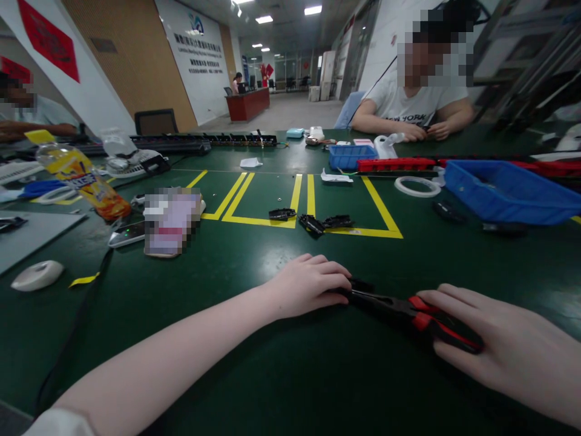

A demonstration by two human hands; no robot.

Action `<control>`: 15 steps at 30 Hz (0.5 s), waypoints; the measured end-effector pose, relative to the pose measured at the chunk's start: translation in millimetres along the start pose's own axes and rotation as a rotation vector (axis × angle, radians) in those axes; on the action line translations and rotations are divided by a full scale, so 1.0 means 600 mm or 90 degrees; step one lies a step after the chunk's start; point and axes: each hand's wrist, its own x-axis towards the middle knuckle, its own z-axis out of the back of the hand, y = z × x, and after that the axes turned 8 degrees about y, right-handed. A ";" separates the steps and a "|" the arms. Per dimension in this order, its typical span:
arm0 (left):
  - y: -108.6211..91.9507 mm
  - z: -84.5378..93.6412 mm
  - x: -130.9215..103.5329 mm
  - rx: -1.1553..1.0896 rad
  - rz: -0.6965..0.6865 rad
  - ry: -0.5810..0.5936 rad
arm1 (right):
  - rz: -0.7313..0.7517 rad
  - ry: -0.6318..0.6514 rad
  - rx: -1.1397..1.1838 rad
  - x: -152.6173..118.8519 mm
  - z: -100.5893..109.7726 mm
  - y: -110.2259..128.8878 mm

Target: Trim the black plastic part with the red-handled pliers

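My right hand (488, 339) is wrapped round the red and black handles of a pair of long-nose pliers (399, 304), whose jaws point left. The plier tips reach the fingertips of my left hand (313, 284). Those fingers are closed on a small black part (363, 283), mostly hidden behind them, lying low over the green table (290, 375). Beyond my hands lie several black plastic pieces, one (282, 214) on its own and others (313, 225) bunched together by the yellow tape lines.
A blue tray (508, 191) stands right, a smaller blue basket (351, 156) farther back. A tape roll (416, 186) lies between them. On the left are a drink bottle (86, 178), a phone (172, 227) and a white mouse (37, 275). Another person (413, 103) sits opposite.
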 end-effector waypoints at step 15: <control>0.004 -0.005 0.001 0.017 -0.010 -0.007 | 0.009 -0.004 -0.009 0.000 0.002 -0.006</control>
